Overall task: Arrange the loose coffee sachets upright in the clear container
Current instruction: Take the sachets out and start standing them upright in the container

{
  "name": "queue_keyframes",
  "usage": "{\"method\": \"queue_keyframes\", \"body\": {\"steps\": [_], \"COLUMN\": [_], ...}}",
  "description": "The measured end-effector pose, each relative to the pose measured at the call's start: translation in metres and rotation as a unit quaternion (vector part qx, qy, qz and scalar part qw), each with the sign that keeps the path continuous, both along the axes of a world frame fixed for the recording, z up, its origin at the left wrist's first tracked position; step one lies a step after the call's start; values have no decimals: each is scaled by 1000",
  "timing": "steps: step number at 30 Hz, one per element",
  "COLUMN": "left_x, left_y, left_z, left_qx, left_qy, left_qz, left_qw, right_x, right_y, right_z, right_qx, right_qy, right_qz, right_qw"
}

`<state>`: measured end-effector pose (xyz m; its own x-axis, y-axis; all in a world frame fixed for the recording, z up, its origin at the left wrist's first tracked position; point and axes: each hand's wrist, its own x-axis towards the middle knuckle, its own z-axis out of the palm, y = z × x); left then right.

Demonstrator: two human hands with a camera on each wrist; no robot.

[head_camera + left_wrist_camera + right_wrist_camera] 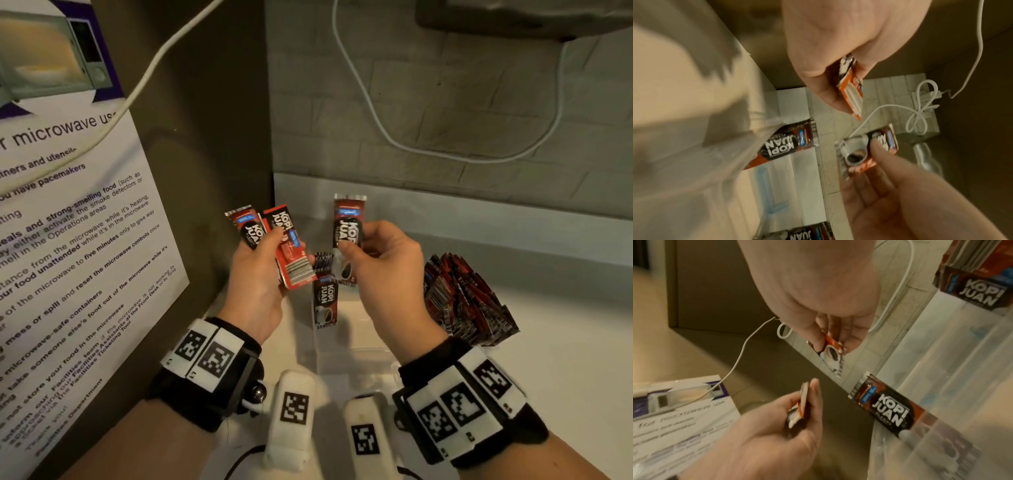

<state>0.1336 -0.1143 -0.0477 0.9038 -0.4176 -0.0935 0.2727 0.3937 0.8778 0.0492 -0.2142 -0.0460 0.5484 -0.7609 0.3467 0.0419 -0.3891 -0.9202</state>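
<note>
Pinched upright in the right hand [383, 267]: one sachet [347, 226], thumb on its front, label facing the head camera. Gripped in the left hand [257, 281]: a small fan of sachets [274, 236] — at least two, one showing its red back and barcode, the exact count hard to tell. Both hands raised above the container [352, 359], close together but not touching. Below and between them, one sachet standing [324, 303] inside the clear container, leaning against its left wall in the right wrist view; another striped edge just behind it, partly hidden by the right hand. To the right, a dense block of sachets [469, 301] standing on edge, seemingly at the container's right end — walls too clear to be sure. Judged from this: well under way, the block done, a few in hand to slot in, and the leaning one likely to need straightening. No loose sachets visible on the counter [565, 359], though much of it lies hidden under the wrists. Beyond: a white cable [376, 113] looping on the far tiled wall, a microwave notice [68, 240] on the left panel.
</note>
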Motion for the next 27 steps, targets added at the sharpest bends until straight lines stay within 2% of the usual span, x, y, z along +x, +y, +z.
{"method": "queue_keyframes", "body": {"steps": [6,12,17,27], "left_x": [10,10,9,9], "left_y": [10,11,12,9], "left_z": [-4,-13,-20,-32], "left_qx": [1,33,66,101], "left_qy": [25,52,64,86], "left_qz": [2,-1,-20,-51], "left_qw": [1000,998,996,990], "right_x": [-9,0,6,17], "right_y": [-18,-16,-17,-14], "right_z": [-14,-38,-44,-48], "right_qx": [52,43,7,-39], "right_qy": [126,258,326,327], "right_qz": [15,18,16,6], "right_qw": [991,965,945,944]}}
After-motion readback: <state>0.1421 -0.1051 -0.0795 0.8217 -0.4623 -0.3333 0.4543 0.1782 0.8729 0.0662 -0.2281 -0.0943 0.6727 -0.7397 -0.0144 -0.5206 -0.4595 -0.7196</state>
